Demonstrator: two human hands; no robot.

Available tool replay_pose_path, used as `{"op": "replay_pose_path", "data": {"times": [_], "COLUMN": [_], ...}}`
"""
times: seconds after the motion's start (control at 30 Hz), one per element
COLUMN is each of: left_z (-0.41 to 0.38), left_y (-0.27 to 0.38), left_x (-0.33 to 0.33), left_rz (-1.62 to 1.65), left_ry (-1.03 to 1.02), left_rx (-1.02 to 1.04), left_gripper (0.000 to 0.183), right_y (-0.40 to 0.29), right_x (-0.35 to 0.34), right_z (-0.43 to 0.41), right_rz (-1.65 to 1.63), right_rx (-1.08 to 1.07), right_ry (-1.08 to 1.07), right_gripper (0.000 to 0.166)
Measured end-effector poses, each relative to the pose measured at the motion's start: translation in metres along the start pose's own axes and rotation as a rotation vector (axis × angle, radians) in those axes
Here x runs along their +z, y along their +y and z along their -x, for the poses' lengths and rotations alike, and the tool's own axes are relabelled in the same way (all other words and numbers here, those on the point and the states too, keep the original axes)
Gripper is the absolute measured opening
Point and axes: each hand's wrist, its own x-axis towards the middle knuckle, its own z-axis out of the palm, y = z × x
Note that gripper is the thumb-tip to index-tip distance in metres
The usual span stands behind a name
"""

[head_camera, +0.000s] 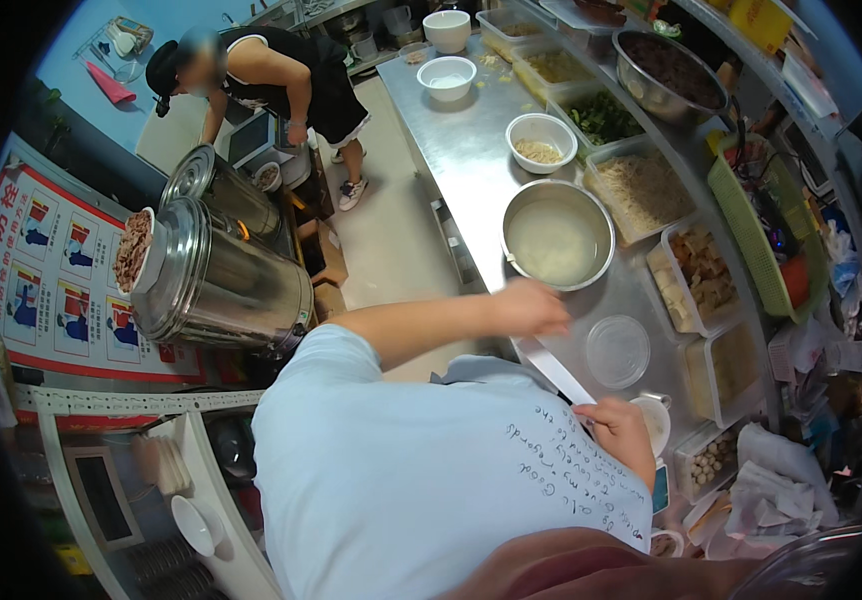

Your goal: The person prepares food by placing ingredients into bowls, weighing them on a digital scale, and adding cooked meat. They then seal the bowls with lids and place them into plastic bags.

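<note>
My left hand (536, 308), blurred, is over the steel counter's near edge, just below a steel pot (559, 234) of cloudy pale liquid. Its fingers are curled; whether they hold anything cannot be told. My right hand (617, 426) is in front of my light blue shirt, fingertips closed on the lower end of a long white strip (555, 371) that slants along the counter edge. The strip's material is unclear. To the right lies a round clear plastic lid (618, 352), with a white cup (653, 424) beside my right hand. A white bowl (541, 143) with pale food stands beyond the pot.
Food tubs, one with leafy greens (605, 115), line the counter's far side. A steel bowl (669, 75) and a green basket (768, 225) sit on the shelf above. Large steel drums (240, 270) stand at left. Another person (281, 82) bends over a bench at upper left.
</note>
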Motion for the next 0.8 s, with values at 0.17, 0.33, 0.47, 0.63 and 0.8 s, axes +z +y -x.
{"op": "replay_pose_path", "data": {"times": [0.17,0.33,0.47,0.63,0.8], "left_z": [-0.033,0.016,-0.027,-0.089,-0.120], "left_y": [0.077,-0.017,-0.017,0.064,0.078], "left_x": [-0.004,0.005,-0.037,-0.022,0.016], "left_rz": [0.205,0.133,-0.016,0.180,0.549], "left_ry": [-0.516,-0.331,-0.356,-0.356,-0.323], "left_rx": [-0.015,-0.101,-0.123,0.131,-0.144], "left_gripper": [0.023,0.015,0.046,0.053,0.033], "right_y": [-0.011,0.014,0.018,-0.012,-0.001], "right_x": [-0.006,-0.022,-0.057,-0.083,-0.076], "right_z": [-0.002,0.026,0.038,0.034,0.019], "right_rz": [0.085,0.072,0.097,0.376,0.425], "right_rx": [0.006,-0.089,-0.090,-0.142,-0.142], "right_ry": [-0.017,0.021,0.067,0.111,0.972], "right_gripper": [0.031,0.034,0.037,0.051,0.057]}}
